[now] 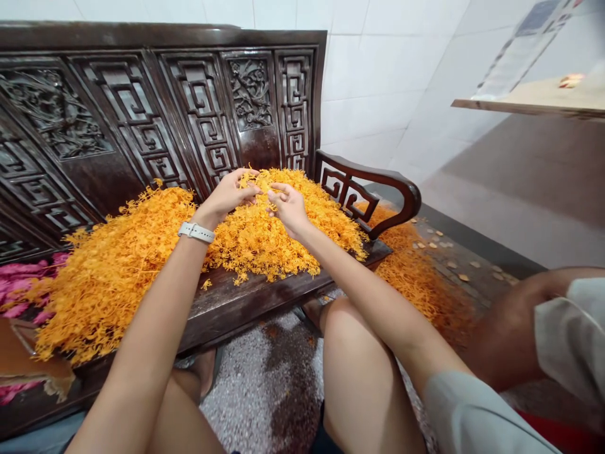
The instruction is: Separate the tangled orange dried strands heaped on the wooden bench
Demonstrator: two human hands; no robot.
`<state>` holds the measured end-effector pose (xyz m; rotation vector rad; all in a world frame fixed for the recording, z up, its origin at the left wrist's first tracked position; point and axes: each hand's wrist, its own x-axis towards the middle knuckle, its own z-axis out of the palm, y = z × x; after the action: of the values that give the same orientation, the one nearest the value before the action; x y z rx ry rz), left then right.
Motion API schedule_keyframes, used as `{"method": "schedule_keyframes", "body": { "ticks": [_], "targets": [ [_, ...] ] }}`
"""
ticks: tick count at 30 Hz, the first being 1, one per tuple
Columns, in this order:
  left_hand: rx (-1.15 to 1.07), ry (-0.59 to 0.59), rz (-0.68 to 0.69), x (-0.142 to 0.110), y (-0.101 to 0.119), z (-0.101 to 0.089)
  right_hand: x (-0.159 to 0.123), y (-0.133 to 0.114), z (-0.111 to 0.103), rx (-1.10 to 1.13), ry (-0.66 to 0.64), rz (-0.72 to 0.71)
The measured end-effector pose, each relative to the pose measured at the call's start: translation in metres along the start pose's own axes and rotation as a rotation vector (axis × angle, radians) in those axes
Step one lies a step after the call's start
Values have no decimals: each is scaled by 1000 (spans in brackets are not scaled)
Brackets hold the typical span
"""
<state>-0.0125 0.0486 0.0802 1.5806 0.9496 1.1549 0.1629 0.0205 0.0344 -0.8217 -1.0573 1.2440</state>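
Observation:
A large heap of thin orange strands (142,271), possibly dried flowers or fungus, covers the seat of a dark carved wooden bench (203,107). My left hand (229,194), with a white watch (196,232) on its wrist, is over the top of the heap, and its fingertips seem to pinch a few strands. My right hand (288,209) faces it just above the heap, with curled fingers among loose strands. A small gap separates the two hands. I cannot tell whether my right hand holds any strands.
Pink strands (23,284) and brown card (28,356) lie at the bench's left. Beyond the curved armrest (368,183), orange strands (420,280) and scattered flakes cover the floor. Another person's leg (510,328) and grey clothing (571,334) are at the right, below a wall shelf (534,101).

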Motion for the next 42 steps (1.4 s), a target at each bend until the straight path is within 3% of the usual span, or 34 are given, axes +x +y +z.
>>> {"method": "schedule_keyframes", "body": {
  "ticks": [4,7,10,13,16,22,27,31,35,38,42],
  "targets": [
    [-25,-33,32,0,-2,5,3,1,0,53,39,41],
    [-20,0,77,2,-3,5,0,-1,2,200,60,185],
    [-46,68,82,4,-4,4,-7,-3,8,264,-7,305],
    [-61,69,47,5,-4,3,-14,-4,16,192,-54,231],
    [-31,-3,13,3,-2,6,-15,-2,23,76,11,115],
    [113,-158,96,-2,-1,11,-6,11,19,-60,68,15],
    [-15,-196,58,-3,-4,16,-4,13,17,-90,45,-74],
    [-304,-123,-73,0,-8,27,-6,1,26,18,59,-90],
    [-463,-92,-138,4,-5,31,-5,-14,35,90,66,-15],
    [-450,-133,-65,3,4,27,-6,-27,36,115,9,3],
    [-417,-223,42,-4,24,20,-14,-46,32,148,-170,-24]
  ]
}}
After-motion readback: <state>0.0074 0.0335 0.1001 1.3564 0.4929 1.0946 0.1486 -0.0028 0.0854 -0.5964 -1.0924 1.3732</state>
